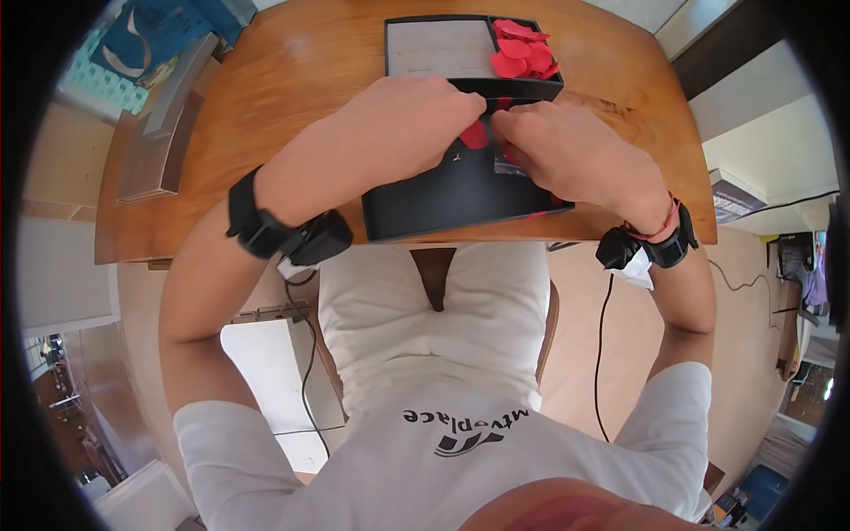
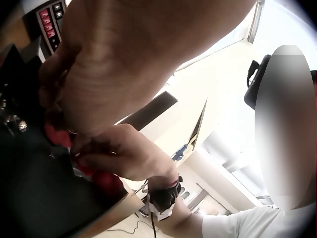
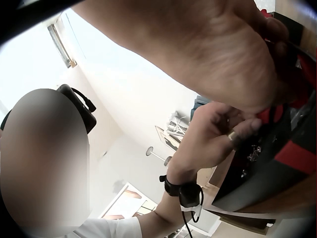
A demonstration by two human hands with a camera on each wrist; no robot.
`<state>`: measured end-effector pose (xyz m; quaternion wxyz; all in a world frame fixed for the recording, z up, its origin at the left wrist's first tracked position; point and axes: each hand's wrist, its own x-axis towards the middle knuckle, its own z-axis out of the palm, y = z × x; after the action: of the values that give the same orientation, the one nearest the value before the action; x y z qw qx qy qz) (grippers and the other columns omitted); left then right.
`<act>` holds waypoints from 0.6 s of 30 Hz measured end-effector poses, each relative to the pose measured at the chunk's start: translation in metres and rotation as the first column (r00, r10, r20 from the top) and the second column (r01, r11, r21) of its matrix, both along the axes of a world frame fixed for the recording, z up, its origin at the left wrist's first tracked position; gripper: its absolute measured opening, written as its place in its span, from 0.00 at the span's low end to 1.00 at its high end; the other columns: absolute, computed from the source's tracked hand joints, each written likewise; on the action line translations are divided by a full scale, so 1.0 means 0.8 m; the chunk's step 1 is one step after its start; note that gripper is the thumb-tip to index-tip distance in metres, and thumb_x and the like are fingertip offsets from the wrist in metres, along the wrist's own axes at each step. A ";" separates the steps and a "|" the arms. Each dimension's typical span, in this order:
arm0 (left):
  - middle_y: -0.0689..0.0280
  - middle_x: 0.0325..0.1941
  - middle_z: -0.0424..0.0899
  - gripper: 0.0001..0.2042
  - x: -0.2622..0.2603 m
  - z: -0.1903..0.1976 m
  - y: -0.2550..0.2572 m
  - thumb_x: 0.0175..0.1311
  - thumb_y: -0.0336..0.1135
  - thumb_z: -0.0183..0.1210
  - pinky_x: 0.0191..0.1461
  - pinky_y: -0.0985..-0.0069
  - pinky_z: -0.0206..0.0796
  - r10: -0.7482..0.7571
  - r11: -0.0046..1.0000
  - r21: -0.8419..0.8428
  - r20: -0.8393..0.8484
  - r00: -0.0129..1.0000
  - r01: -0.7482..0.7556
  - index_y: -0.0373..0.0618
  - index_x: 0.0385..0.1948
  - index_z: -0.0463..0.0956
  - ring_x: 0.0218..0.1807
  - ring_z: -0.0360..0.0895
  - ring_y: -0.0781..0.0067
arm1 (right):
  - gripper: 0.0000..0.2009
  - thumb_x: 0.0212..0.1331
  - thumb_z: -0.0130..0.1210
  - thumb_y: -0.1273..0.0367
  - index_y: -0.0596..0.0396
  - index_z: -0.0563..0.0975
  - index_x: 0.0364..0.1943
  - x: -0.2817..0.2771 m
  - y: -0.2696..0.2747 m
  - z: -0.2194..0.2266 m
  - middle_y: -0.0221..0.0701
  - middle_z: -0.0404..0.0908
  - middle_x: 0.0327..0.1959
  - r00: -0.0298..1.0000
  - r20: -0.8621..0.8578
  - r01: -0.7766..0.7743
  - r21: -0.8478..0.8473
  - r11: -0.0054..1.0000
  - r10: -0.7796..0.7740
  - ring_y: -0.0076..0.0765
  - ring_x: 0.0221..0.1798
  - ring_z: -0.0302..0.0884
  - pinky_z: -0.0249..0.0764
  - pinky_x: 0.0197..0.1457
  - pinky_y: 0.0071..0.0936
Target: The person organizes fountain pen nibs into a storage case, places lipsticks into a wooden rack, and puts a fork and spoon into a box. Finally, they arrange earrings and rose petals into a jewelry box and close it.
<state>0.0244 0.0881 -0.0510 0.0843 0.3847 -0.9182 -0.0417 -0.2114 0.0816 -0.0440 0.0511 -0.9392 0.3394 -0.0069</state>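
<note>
A black box (image 1: pixel 425 199) lies at the table's front edge, with red petals and small shiny pieces (image 3: pixel 253 153) in it. My left hand (image 1: pixel 403 128) reaches over its back part, fingers bent down by a red petal (image 1: pixel 475 134); the right wrist view shows its thumb and fingers close together near red material (image 3: pixel 271 115). Close beside it, my right hand (image 1: pixel 575 146) has its fingers curled down over a small clear packet (image 1: pixel 508 165). In the left wrist view the right hand's (image 2: pixel 121 151) fingertips meet at red material. What either hand's fingertips hold is mostly hidden.
Behind the black box stands a second open box (image 1: pixel 440 49) with a pale insert and red petals (image 1: pixel 524 51) in its right compartment. A flat grey-brown box (image 1: pixel 164 133) lies at the table's left side. Cables hang from both wrist cameras.
</note>
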 end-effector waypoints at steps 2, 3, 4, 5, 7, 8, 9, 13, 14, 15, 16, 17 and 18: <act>0.53 0.39 0.87 0.07 -0.006 -0.008 -0.011 0.64 0.24 0.59 0.48 0.52 0.77 -0.001 1.000 0.020 0.083 0.997 -0.001 0.39 0.42 0.80 0.46 0.84 0.44 | 0.06 0.61 0.63 0.74 0.60 0.82 0.41 0.001 -0.002 0.009 0.47 0.87 0.37 0.998 -0.055 -0.004 0.052 0.999 0.007 0.57 0.47 0.86 0.80 0.46 0.49; 0.53 0.39 0.88 0.08 -0.010 -0.006 -0.013 0.64 0.24 0.60 0.48 0.53 0.78 -0.015 0.999 0.047 0.170 0.985 0.007 0.39 0.42 0.82 0.46 0.85 0.44 | 0.06 0.63 0.61 0.74 0.59 0.82 0.41 0.000 -0.004 0.013 0.47 0.86 0.37 0.995 -0.103 0.001 0.094 0.996 0.009 0.57 0.46 0.86 0.80 0.45 0.48; 0.53 0.39 0.88 0.08 -0.013 -0.005 -0.013 0.64 0.24 0.60 0.48 0.53 0.78 -0.012 0.999 0.041 0.165 0.986 0.005 0.39 0.42 0.82 0.46 0.85 0.44 | 0.05 0.64 0.60 0.73 0.58 0.82 0.41 -0.001 -0.005 0.017 0.46 0.86 0.36 0.989 -0.150 0.011 0.135 0.991 0.010 0.57 0.46 0.86 0.79 0.45 0.48; 0.53 0.38 0.88 0.08 -0.014 -0.004 -0.012 0.64 0.24 0.60 0.49 0.53 0.78 -0.007 0.999 0.050 0.180 0.984 -0.002 0.39 0.42 0.83 0.45 0.86 0.45 | 0.05 0.64 0.60 0.73 0.58 0.82 0.41 -0.006 -0.008 0.020 0.46 0.86 0.36 0.988 -0.154 0.011 0.131 0.991 0.010 0.57 0.46 0.86 0.79 0.45 0.48; 0.53 0.37 0.88 0.08 -0.013 -0.004 -0.012 0.64 0.25 0.60 0.49 0.54 0.79 0.000 0.998 0.058 0.193 0.981 -0.012 0.40 0.42 0.84 0.44 0.86 0.45 | 0.04 0.67 0.58 0.72 0.58 0.81 0.40 -0.021 -0.012 0.025 0.46 0.85 0.35 0.982 0.186 -0.039 0.083 0.996 0.023 0.57 0.43 0.84 0.78 0.43 0.46; 0.52 0.36 0.88 0.07 -0.011 -0.006 -0.013 0.64 0.25 0.60 0.48 0.53 0.78 -0.013 0.999 0.046 0.163 0.987 0.006 0.39 0.41 0.84 0.43 0.86 0.45 | 0.05 0.68 0.57 0.72 0.58 0.79 0.41 -0.027 -0.025 0.030 0.44 0.84 0.33 0.967 0.255 -0.022 0.087 0.996 -0.001 0.54 0.40 0.83 0.77 0.42 0.44; 0.52 0.35 0.88 0.06 -0.010 -0.007 -0.013 0.64 0.25 0.60 0.48 0.53 0.78 -0.029 0.999 0.033 0.134 0.991 0.025 0.39 0.40 0.84 0.42 0.86 0.44 | 0.05 0.68 0.57 0.72 0.58 0.79 0.41 -0.027 -0.036 0.032 0.44 0.84 0.33 0.967 0.255 -0.021 0.086 0.996 -0.002 0.54 0.40 0.83 0.77 0.42 0.44; 0.51 0.33 0.87 0.04 -0.017 0.003 -0.017 0.64 0.25 0.59 0.45 0.52 0.77 -0.017 0.996 0.093 0.160 0.987 0.002 0.39 0.35 0.83 0.41 0.86 0.44 | 0.06 0.70 0.60 0.71 0.59 0.79 0.44 -0.034 -0.086 0.029 0.36 0.80 0.30 0.839 0.509 0.183 0.072 0.980 -0.194 0.37 0.33 0.77 0.74 0.38 0.34; 0.51 0.32 0.87 0.04 -0.017 0.004 -0.018 0.64 0.26 0.59 0.44 0.52 0.76 0.007 0.994 0.103 0.159 0.987 -0.023 0.39 0.34 0.83 0.40 0.85 0.44 | 0.06 0.72 0.61 0.72 0.59 0.79 0.46 -0.035 -0.095 0.024 0.29 0.78 0.29 0.804 0.544 0.218 0.107 0.970 -0.241 0.23 0.29 0.72 0.71 0.35 0.27; 0.51 0.31 0.86 0.04 -0.017 0.004 -0.019 0.65 0.26 0.58 0.43 0.52 0.75 0.033 0.992 0.114 0.157 0.987 -0.052 0.39 0.32 0.82 0.39 0.85 0.44 | 0.06 0.72 0.61 0.72 0.59 0.79 0.46 -0.033 -0.089 0.033 0.29 0.78 0.29 0.801 0.548 0.222 0.106 0.969 -0.243 0.23 0.29 0.72 0.71 0.35 0.27; 0.51 0.31 0.86 0.04 -0.016 0.012 -0.017 0.65 0.26 0.58 0.43 0.52 0.75 0.031 0.992 0.113 0.161 0.986 -0.050 0.39 0.32 0.82 0.39 0.85 0.44 | 0.07 0.72 0.60 0.70 0.62 0.80 0.44 -0.028 -0.077 0.048 0.37 0.81 0.31 0.765 0.547 0.319 0.137 0.938 -0.340 0.36 0.32 0.78 0.74 0.37 0.35; 0.51 0.30 0.86 0.03 -0.012 0.023 -0.018 0.64 0.27 0.59 0.43 0.53 0.75 0.047 0.994 0.095 0.065 0.997 -0.053 0.39 0.33 0.82 0.39 0.85 0.44 | 0.10 0.71 0.60 0.69 0.65 0.82 0.43 -0.024 -0.071 0.056 0.46 0.85 0.33 0.720 0.544 0.411 0.168 0.896 -0.432 0.50 0.35 0.84 0.78 0.39 0.42; 0.52 0.30 0.86 0.03 -0.009 0.032 -0.019 0.64 0.27 0.60 0.43 0.53 0.75 0.063 0.995 0.080 -0.033 0.997 -0.060 0.40 0.34 0.81 0.38 0.85 0.44 | 0.10 0.71 0.60 0.69 0.65 0.82 0.43 -0.030 -0.074 0.050 0.46 0.85 0.33 0.718 0.546 0.410 0.170 0.896 -0.432 0.50 0.35 0.84 0.78 0.39 0.42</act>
<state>0.0169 0.0730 -0.0253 0.0866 0.4149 -0.9020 -0.0821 -0.2358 0.0224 -0.0040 0.1644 -0.7902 0.5128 -0.2925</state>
